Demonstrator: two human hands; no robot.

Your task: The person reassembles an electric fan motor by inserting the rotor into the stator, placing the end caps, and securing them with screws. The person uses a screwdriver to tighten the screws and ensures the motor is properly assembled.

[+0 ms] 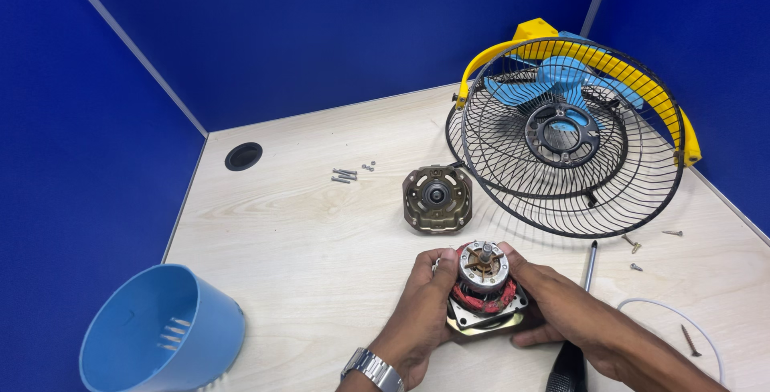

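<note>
Both my hands grip a fan motor [485, 288] at the table's near edge. It has a silver rotor on top, red-tied copper windings and a square metal base. My left hand [417, 304], with a metal wristwatch, holds its left side. My right hand [553, 304] holds its right side. A bronze-coloured motor end cover [437, 198] lies on the table just beyond.
Black wire fan guards [569, 139] with a yellow frame and blue blade stand at the back right. A light blue plastic housing [160, 332] sits front left. Bolts [345, 174] lie mid-table, loose screws [634, 243] and a screwdriver [589, 268] at right. White cable [682, 312].
</note>
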